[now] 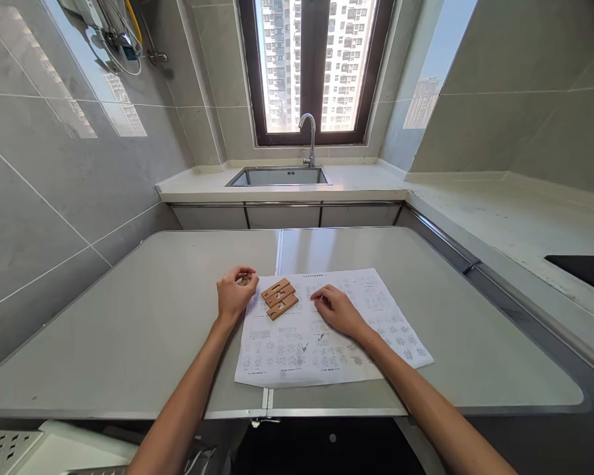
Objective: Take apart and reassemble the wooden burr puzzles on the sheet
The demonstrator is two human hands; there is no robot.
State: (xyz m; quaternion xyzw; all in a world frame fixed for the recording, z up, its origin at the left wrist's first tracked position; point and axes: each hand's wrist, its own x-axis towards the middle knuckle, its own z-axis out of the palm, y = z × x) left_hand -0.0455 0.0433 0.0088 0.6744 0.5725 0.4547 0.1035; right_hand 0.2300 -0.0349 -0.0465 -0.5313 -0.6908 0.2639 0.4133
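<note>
Where my arms reach: bench (129,330)
Left hand (233,295): curled shut on small wooden piece (245,280)
Right hand (337,310): open, flat on printed sheet (327,359)
Wooden strips (280,298): between my hands

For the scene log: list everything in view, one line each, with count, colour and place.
wooden pieces: three, light brown, side by side on the sheet's upper left
paper sheet: one, white with printed diagrams, on the table
table: one, grey, seam down the middle
counter: one, off-white, along the far and right walls
sink: one, steel, set in the far counter
faucet: one, silver, behind the sink
window: one, dark frame, above the sink
dark panel: one, black, in the right counter
left hand: fingers curled at the sheet's left edge, contents unclear
right hand: open, resting on the sheet right of the pieces
</note>
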